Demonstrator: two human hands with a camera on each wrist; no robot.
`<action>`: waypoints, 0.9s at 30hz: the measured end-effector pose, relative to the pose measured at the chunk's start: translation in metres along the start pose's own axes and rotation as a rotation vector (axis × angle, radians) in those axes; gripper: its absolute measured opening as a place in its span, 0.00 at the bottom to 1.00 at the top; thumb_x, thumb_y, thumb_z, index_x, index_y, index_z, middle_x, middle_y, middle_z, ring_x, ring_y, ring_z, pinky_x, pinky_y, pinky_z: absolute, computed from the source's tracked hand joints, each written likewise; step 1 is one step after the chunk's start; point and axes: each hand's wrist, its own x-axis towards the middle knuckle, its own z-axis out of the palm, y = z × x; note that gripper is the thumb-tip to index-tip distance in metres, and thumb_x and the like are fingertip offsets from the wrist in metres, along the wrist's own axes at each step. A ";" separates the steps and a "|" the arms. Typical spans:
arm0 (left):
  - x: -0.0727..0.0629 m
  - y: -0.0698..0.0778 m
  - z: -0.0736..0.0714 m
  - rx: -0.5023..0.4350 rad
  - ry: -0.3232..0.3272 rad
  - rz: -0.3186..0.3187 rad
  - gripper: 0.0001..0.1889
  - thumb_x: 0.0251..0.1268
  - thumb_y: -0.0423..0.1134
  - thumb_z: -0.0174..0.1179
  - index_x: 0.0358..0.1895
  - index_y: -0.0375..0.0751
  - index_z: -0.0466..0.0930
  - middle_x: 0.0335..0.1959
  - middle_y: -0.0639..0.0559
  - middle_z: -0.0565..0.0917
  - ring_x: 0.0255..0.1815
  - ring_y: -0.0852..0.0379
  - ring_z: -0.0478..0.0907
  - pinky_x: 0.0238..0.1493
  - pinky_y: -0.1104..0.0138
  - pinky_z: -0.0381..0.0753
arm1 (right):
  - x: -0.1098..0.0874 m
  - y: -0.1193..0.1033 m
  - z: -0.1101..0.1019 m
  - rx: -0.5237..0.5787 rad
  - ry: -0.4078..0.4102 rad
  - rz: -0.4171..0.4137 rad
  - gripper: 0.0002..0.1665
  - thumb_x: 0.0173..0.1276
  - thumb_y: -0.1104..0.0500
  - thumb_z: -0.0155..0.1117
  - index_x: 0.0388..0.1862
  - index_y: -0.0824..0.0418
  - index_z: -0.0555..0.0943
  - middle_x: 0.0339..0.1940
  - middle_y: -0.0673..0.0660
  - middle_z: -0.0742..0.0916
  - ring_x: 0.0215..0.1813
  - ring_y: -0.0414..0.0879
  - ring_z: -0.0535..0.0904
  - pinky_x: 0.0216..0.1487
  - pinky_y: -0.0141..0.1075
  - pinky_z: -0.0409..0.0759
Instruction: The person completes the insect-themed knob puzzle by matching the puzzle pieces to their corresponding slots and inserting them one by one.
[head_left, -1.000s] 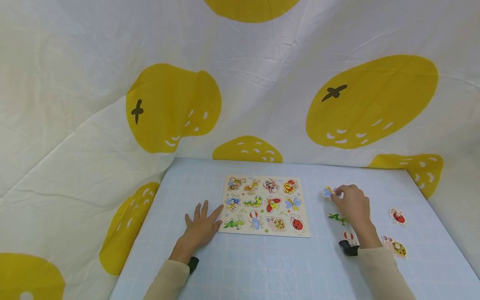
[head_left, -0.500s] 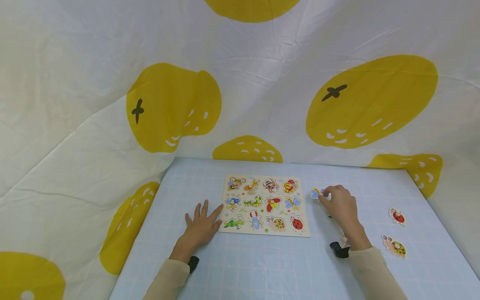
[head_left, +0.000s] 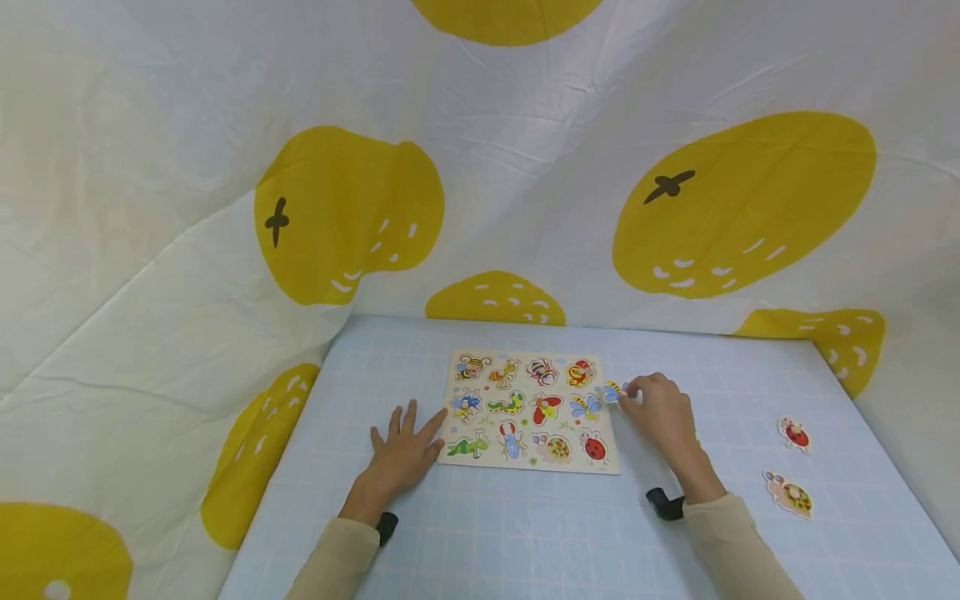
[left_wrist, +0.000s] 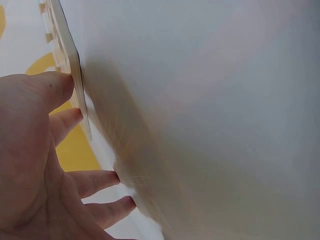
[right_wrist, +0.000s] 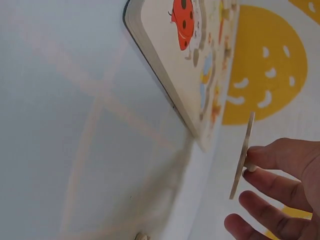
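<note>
Puzzle board [head_left: 495,462], printed with rows of insects, lies flat on the far part of the desk [head_left: 525,533], between the person's two hands. The left hand [head_left: 403,454] rests at its left side with fingers spread; the grip is wide and holds nothing, thumb and one finger touching the edge. The right hand [head_left: 662,417] has just moved left, its grip narrow: thumb and finger pinch the dragonfly piece [head_left: 613,392] by a small knob, clear of the desk. A moment ago that piece was well to the right; now it is just beside the board's right edge, near the dragonfly picture [head_left: 586,407]. The shift seems to bring piece and likeness together, though the piece is not yet set on the board.

Behind the desk hangs a white cloth [head_left: 525,208] with big yellow fruit shapes, drawn round both sides. A pale blue cover with faint checked lines dresses the desk. Farther right lie a snail piece [head_left: 787,493] and, beyond it, a smaller ladybird piece [head_left: 795,433].
</note>
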 end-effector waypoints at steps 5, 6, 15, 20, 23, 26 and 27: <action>0.001 0.000 0.000 -0.002 -0.010 -0.009 0.29 0.78 0.54 0.50 0.78 0.60 0.59 0.80 0.33 0.48 0.78 0.28 0.40 0.64 0.24 0.40 | -0.001 -0.003 0.005 0.003 0.006 -0.025 0.10 0.64 0.57 0.71 0.36 0.65 0.86 0.48 0.69 0.84 0.51 0.66 0.79 0.45 0.59 0.76; 0.002 0.000 0.000 -0.002 -0.010 -0.009 0.29 0.78 0.54 0.50 0.79 0.61 0.59 0.80 0.33 0.48 0.78 0.28 0.40 0.64 0.24 0.40 | -0.001 -0.004 0.007 0.001 0.004 -0.030 0.10 0.64 0.57 0.72 0.36 0.65 0.86 0.47 0.69 0.84 0.50 0.66 0.79 0.44 0.59 0.77; 0.003 -0.001 0.002 0.004 -0.006 -0.008 0.30 0.77 0.55 0.50 0.79 0.62 0.59 0.80 0.33 0.48 0.78 0.28 0.40 0.64 0.24 0.40 | -0.003 -0.014 0.011 0.022 -0.016 -0.077 0.09 0.64 0.57 0.72 0.36 0.63 0.87 0.47 0.68 0.84 0.50 0.65 0.79 0.45 0.59 0.76; 0.004 -0.001 0.002 0.004 -0.002 -0.007 0.30 0.77 0.55 0.51 0.78 0.62 0.59 0.80 0.33 0.48 0.78 0.28 0.40 0.64 0.24 0.40 | -0.002 -0.019 0.016 0.021 -0.024 -0.087 0.10 0.64 0.56 0.72 0.35 0.63 0.87 0.47 0.68 0.84 0.50 0.64 0.80 0.46 0.59 0.76; 0.004 -0.002 0.003 0.006 0.001 -0.006 0.30 0.77 0.55 0.51 0.78 0.62 0.59 0.80 0.33 0.48 0.78 0.28 0.39 0.64 0.24 0.40 | -0.001 -0.022 0.020 0.026 -0.034 -0.082 0.10 0.64 0.56 0.73 0.36 0.62 0.87 0.47 0.67 0.84 0.49 0.63 0.79 0.47 0.58 0.76; 0.004 -0.002 0.004 0.002 0.003 -0.007 0.30 0.77 0.55 0.51 0.78 0.62 0.59 0.80 0.33 0.48 0.78 0.28 0.39 0.64 0.24 0.40 | -0.001 -0.024 0.024 0.031 -0.044 -0.077 0.10 0.64 0.55 0.73 0.36 0.62 0.86 0.47 0.65 0.84 0.49 0.62 0.79 0.48 0.57 0.75; 0.005 -0.002 0.005 0.003 0.003 -0.007 0.30 0.77 0.55 0.51 0.78 0.62 0.59 0.80 0.33 0.48 0.78 0.28 0.39 0.64 0.24 0.39 | -0.001 -0.026 0.025 0.031 -0.047 -0.077 0.10 0.64 0.55 0.74 0.36 0.61 0.86 0.47 0.65 0.84 0.49 0.62 0.79 0.48 0.57 0.75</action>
